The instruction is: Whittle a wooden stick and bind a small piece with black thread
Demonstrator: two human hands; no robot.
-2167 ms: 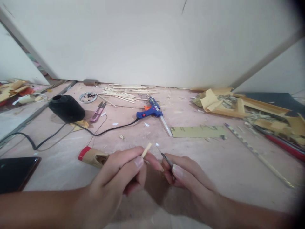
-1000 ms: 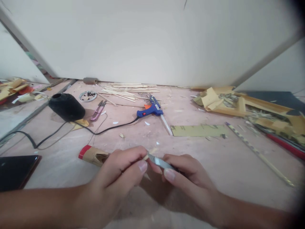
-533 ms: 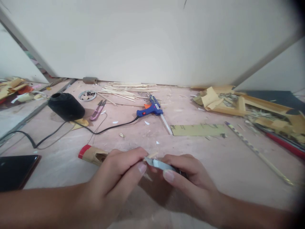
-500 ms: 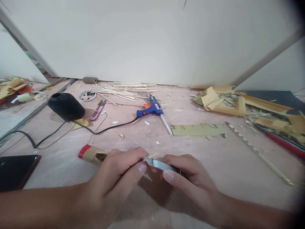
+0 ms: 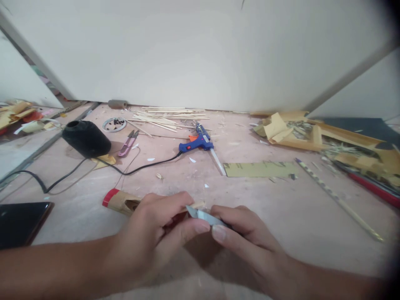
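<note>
Closed around a thin wooden stick (image 5: 198, 204), my left hand (image 5: 162, 227) has its thumb stretched out against the blade side of a utility knife (image 5: 204, 217). My right hand (image 5: 246, 235) grips that knife, its blade pointing left across the stick. Most of the knife's handle is hidden in the right palm. Just behind my left hand lies a brown tube with a red end (image 5: 117, 201) and a dark opening in its side; the left fingers cover its right part.
Farther back are a blue glue gun (image 5: 196, 143) with its black cord, thin sticks (image 5: 165, 118), pink snips (image 5: 128, 143), a black thread cone (image 5: 86, 138) and a sandpaper strip (image 5: 261, 169). A patterned rod (image 5: 339, 200) and scrap-filled cardboard (image 5: 290, 133) lie right; a phone (image 5: 23, 223) lies left.
My left thumb has moved right along the knife, close to the right thumb. The blade has shifted slightly left over the stick, and my right hand moved a little left.
</note>
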